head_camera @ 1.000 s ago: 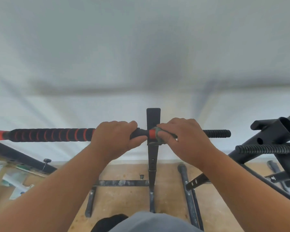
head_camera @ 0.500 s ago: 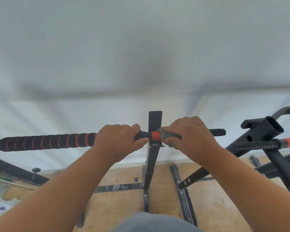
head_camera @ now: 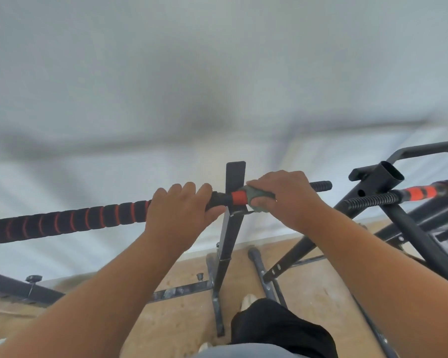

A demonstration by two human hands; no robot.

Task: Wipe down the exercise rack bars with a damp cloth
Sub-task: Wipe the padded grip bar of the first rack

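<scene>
A long rack bar point(head_camera: 70, 223) with black foam grip and orange rings runs across the view, sloping up to the right onto a black upright post point(head_camera: 234, 177). My left hand point(head_camera: 181, 215) grips the bar just left of the post. My right hand point(head_camera: 285, 200) grips a grey-green cloth point(head_camera: 259, 196) wrapped round the bar right of an orange section point(head_camera: 238, 198). The bar's ribbed black end point(head_camera: 321, 186) sticks out past my right hand.
A second rack frame point(head_camera: 388, 177) with an open tube top and a ribbed bar with orange bands point(head_camera: 419, 193) stands at the right. Black base rails point(head_camera: 181, 290) lie on the wooden floor. A white wall is behind. My dark-trousered leg point(head_camera: 274, 329) is below.
The view has swung left and down, so the bar now slopes and the right frame shows more. My right hand with the cloth has slid slightly right, baring more of the orange section.
</scene>
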